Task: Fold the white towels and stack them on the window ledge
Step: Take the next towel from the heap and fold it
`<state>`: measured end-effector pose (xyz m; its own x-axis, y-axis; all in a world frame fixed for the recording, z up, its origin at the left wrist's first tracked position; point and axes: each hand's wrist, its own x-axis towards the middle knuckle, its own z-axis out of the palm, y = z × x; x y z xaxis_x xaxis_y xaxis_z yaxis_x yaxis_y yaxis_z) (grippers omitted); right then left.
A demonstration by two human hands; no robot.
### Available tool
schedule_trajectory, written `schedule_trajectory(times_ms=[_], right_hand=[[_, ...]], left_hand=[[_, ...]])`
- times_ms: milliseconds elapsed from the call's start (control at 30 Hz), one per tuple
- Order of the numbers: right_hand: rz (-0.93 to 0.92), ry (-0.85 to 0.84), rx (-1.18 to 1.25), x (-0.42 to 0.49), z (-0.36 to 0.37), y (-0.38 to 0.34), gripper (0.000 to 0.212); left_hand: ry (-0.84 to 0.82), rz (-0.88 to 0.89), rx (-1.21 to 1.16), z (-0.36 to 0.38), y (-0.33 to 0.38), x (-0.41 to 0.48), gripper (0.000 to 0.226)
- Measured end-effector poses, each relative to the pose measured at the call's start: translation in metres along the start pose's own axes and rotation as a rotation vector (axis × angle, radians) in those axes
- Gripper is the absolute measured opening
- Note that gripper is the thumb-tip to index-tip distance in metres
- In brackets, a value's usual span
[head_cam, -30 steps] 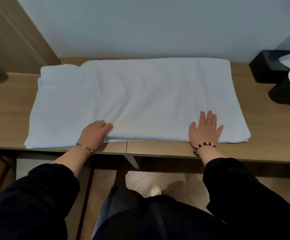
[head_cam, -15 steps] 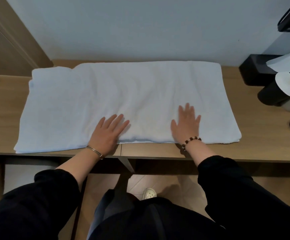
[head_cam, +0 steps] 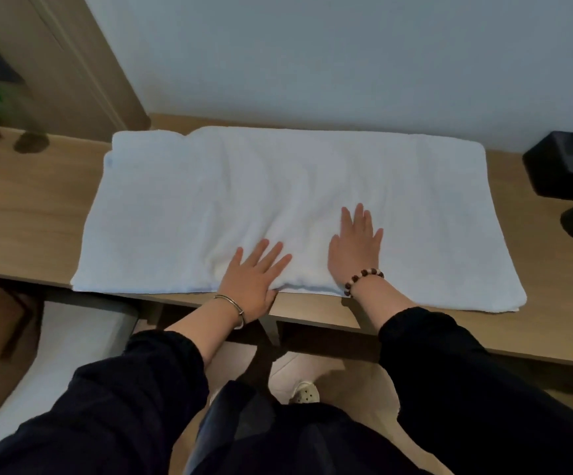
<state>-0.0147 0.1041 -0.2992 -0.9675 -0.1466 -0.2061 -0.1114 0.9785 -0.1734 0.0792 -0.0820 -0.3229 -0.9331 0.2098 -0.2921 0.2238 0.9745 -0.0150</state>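
Fingers (head_cam: 358, 217) straight, left hand (head_cam: 250, 282) and right hand (head_cam: 353, 255) press the white towel (head_cam: 175, 207) by its near edge.

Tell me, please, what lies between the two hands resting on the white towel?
In the head view, only a wrinkled stretch of the white towel lies between the left hand and right hand.
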Motion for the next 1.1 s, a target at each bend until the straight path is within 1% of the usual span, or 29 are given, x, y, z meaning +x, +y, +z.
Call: schedule_trajectory(times_ms=[67,100,133,167,200,233,267,333,367,400,433,500,533,600,633,667,733,767,800,867,900,1000,1100], right_hand=[[-0.084,-0.005,0.045,0.007,0.002,-0.032,0.056],[-0.104,-0.024,0.056,0.01,0.006,-0.045,0.055],[-0.115,-0.046,0.056,0.012,0.01,-0.055,0.056],[-0.116,-0.062,0.042,0.012,0.017,-0.062,0.056],[-0.107,-0.068,0.022,0.012,0.023,-0.066,0.057],[-0.092,-0.062,0.003,0.01,0.029,-0.068,0.057],[-0.079,-0.047,-0.015,0.009,0.034,-0.068,0.058],[-0.072,-0.019,-0.046,0.008,0.038,-0.068,0.06],[-0.072,-0.012,-0.057,0.007,0.039,-0.068,0.06],[-0.071,-0.009,-0.064,0.007,0.039,-0.068,0.061],[-0.07,-0.007,-0.067,0.006,0.039,-0.069,0.061],[-0.066,-0.005,-0.067,0.006,0.04,-0.069,0.061],[-0.065,-0.006,-0.068,0.005,0.04,-0.069,0.061],[-0.065,-0.006,-0.074,0.005,0.039,-0.07,0.062],[-0.065,-0.008,-0.073,0.004,0.038,-0.07,0.062],[-0.064,-0.012,-0.069,0.004,0.038,-0.07,0.062],[-0.066,-0.007,-0.068,0.004,0.039,-0.071,0.062],[-0.066,-0.003,-0.07,0.005,0.039,-0.071,0.062],[-0.064,-0.004,-0.071,0.005,0.039,-0.072,0.062],[-0.069,-0.004,-0.07,0.006,0.041,-0.073,0.062],[-0.066,-0.003,-0.078,0.006,0.041,-0.071,0.062],[-0.06,-0.001,-0.087,0.005,0.04,-0.071,0.062],[-0.06,-0.002,-0.088,0.005,0.039,-0.071,0.062]], left_hand=[[-0.004,0.038,-0.106,-0.002,-0.011,-0.003,0.067],[0.039,0.038,-0.217,-0.003,-0.019,-0.008,0.069],[0.126,0.012,-0.325,-0.003,-0.027,-0.016,0.069],[0.265,-0.048,-0.38,-0.001,-0.035,-0.024,0.064],[0.412,-0.156,-0.369,0.003,-0.045,-0.031,0.055],[0.523,-0.315,-0.333,0.008,-0.058,-0.038,0.046],[0.543,-0.519,-0.323,0.012,-0.072,-0.046,0.04],[0.443,-0.922,-0.376,0.022,-0.1,-0.065,0.041],[0.417,-1.083,-0.422,0.027,-0.112,-0.075,0.043],[0.415,-1.196,-0.468,0.028,-0.121,-0.085,0.045],[0.44,-1.269,-0.512,0.028,-0.126,-0.092,0.048],[0.532,-1.395,-0.599,0.023,-0.131,-0.1,0.052],[0.589,-1.487,-0.665,0.017,-0.133,-0.102,0.054],[0.725,-1.673,-0.915,0.01,-0.136,-0.102,0.059],[0.784,-1.721,-1.1,0.011,-0.139,-0.101,0.057],[0.851,-1.744,-1.277,0.012,-0.141,-0.101,0.051],[0.973,-1.766,-1.54,0.016,-0.145,-0.103,0.028],[0.999,-1.774,-1.577,0.015,-0.145,-0.105,0.018],[0.988,-1.775,-1.544,0.016,-0.146,-0.107,0.015],[0.915,-1.757,-1.444,0.014,-0.147,-0.112,0.021],[0.882,-1.744,-1.443,0.014,-0.145,-0.112,0.022],[0.802,-1.74,-1.493,0.016,-0.144,-0.111,0.023],[0.804,-1.734,-1.558,0.017,-0.151,-0.111,0.026]])
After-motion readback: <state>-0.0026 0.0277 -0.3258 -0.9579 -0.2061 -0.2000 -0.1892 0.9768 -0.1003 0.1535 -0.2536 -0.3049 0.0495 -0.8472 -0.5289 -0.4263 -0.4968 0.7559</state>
